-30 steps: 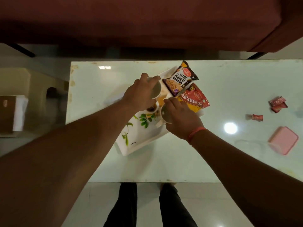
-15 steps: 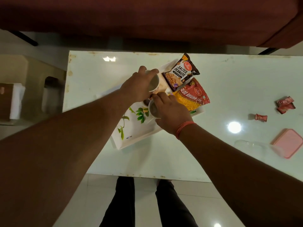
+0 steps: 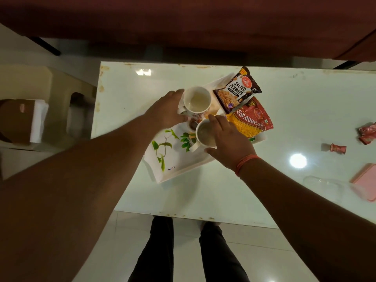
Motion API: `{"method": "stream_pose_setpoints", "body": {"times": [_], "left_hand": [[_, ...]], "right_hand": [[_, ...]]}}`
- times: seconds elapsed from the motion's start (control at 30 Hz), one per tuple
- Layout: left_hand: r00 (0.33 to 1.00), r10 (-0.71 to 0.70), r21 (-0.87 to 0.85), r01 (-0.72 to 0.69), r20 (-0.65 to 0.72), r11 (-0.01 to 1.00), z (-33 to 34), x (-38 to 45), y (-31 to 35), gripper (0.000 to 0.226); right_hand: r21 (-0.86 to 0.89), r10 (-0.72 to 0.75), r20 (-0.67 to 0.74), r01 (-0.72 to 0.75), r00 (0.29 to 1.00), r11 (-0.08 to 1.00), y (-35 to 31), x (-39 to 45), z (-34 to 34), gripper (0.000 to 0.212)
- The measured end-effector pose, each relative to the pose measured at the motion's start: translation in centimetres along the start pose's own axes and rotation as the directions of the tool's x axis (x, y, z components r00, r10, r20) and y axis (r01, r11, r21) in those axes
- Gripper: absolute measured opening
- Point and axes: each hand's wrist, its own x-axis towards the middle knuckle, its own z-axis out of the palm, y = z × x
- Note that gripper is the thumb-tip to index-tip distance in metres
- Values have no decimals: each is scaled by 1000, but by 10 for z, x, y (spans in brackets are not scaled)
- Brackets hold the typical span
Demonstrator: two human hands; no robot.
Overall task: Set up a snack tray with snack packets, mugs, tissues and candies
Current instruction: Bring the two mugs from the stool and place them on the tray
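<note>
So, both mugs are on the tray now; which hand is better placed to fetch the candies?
The right hand. The wrapped candies lie on the table's right side, well clear of the tray. The left hand sits at the far mug and would have to cross over.

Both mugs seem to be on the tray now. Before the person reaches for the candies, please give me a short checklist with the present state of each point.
1. Far mug upright on the tray: ok.
2. Near mug upright on the tray: ok.
3. Left hand free of the far mug: cannot tell, its fingers are spread but lie against the mug's side.
4. Right hand free of the near mug: cannot tell, it partly covers the rim.
5. Peanut packet and sev packet on the tray: ok.
6. Candies on the tray: not ok, they lie on the table.
</note>
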Motion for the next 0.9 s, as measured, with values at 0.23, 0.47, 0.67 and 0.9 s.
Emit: {"method": "stream_pose_setpoints", "body": {"times": [0.23,0.47,0.67,0.9], "left_hand": [[994,-31,-52,25,-107,998,14,-7,-14,23],[919,-218,-338,101,-329,936,27,-26,-11,35],[854,-466,-655,217,-232,724,79,-71,12,10],[894,-415,-577,252,-168,777,102,-81,26,25]], "right_hand": [[24,7,-18,-6,1000,1000,-1,2,2,95],[24,24,-29,-23,999,999,-5,-1,4,95],[44,65,-44,-63,997,997,-9,-3,5,96],[23,93,-57,-92,994,996,-11,-4,4,98]]}}
